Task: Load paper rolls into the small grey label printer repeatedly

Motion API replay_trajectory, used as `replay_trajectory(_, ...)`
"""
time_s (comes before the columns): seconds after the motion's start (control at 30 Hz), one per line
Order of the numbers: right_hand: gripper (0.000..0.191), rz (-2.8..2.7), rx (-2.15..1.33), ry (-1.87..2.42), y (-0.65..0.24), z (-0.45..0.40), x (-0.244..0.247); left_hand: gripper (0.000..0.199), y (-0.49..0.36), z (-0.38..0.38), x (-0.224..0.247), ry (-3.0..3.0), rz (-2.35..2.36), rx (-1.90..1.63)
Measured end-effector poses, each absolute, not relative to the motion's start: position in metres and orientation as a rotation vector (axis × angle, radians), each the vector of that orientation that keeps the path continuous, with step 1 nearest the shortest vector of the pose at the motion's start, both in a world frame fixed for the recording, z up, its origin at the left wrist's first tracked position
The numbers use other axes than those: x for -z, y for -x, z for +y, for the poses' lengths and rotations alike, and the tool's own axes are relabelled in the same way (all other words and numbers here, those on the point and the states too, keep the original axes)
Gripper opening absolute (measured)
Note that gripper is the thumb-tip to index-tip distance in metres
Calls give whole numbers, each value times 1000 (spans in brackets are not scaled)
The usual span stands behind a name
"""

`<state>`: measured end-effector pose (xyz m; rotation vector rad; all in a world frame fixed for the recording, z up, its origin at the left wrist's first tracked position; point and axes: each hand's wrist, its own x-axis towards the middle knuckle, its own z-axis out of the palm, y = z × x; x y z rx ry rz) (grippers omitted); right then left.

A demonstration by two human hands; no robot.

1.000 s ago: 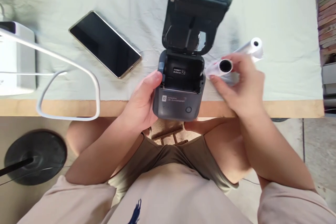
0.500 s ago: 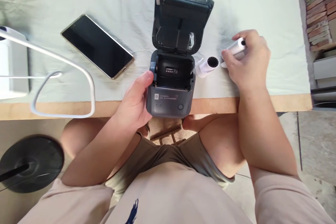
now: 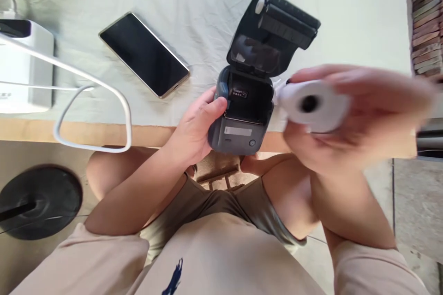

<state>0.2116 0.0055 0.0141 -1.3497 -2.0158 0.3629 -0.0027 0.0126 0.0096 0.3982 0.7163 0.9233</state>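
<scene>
My left hand (image 3: 199,124) grips the left side of a small dark label printer (image 3: 238,140) at the table's front edge. The printer's lid (image 3: 273,32) stands raised, and its paper bay (image 3: 247,101) holds no roll. To its right, my right hand (image 3: 353,124) holds a white paper roll (image 3: 321,110) between thumb and fingers, with the dark core hole facing me. The hand and roll are raised close to the camera and blurred by motion. The second white roll is mostly hidden behind the held roll.
A smartphone (image 3: 143,53) with a dark screen lies left of the printer on the pale cloth (image 3: 204,4). At the far left are a white box-shaped device (image 3: 38,78) and a looped white cable (image 3: 126,115) overhanging the wooden edge. A round black base (image 3: 41,203) stands on the floor.
My right hand has lifted the white roll off the table, toward the camera and the printer. My left hand has tilted the printer, its lid now leaning right. The view has shifted slightly.
</scene>
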Motion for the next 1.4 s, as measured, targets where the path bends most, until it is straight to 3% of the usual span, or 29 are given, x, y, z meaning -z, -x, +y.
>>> replay_trajectory(0.2,47,-2038,65,1124,-214,10,-14,45,5,9,9,-619,645,-984)
replay_trajectory(0.33,50,-2104,104,1010,-209,14,-14,55,5,8,13,-628,653,-942)
replay_trajectory(0.7,44,-2140,-107,1169,-206,7,-21,42,4,10,11,-602,645,-927)
replay_trajectory(0.83,21,-2130,-117,1198,-206,8,-20,35,1,9,15,-654,637,-1011)
replay_trajectory(0.93,14,-2101,-92,1113,-204,6,-21,30,1,11,14,-594,644,-988)
replay_trajectory(1.07,3,-2202,-82,913,-201,0,-20,40,6,14,11,-547,630,-966)
replay_trajectory(1.2,17,-2130,-89,829,-202,0,-20,53,10,13,10,-537,626,-939)
replay_trajectory(1.27,11,-1911,-98,917,-202,3,-21,56,10,12,10,-526,627,-938)
replay_trajectory(1.4,47,-1710,-290,1120,-203,15,-21,51,10,12,10,-533,628,-926)
